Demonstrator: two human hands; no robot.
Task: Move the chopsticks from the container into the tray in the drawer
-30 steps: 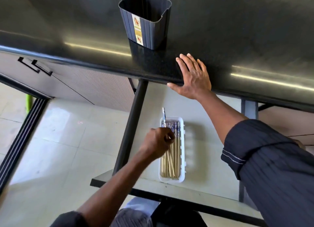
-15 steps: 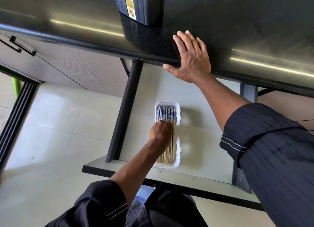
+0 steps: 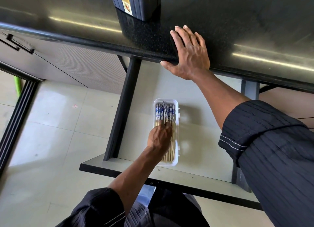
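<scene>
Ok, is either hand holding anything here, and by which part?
Right hand holds nothing; it lies flat on the countertop edge. Left hand is on the chopsticks mid-length in the tray; a pinch cannot be told.

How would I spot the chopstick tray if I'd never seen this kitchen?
Under the dark countertop, an open drawer juts out, pale inside. Near its left side lies the tray, a narrow white plastic box. Nothing else there holds chopsticks with blue-and-white patterned ends.
</scene>
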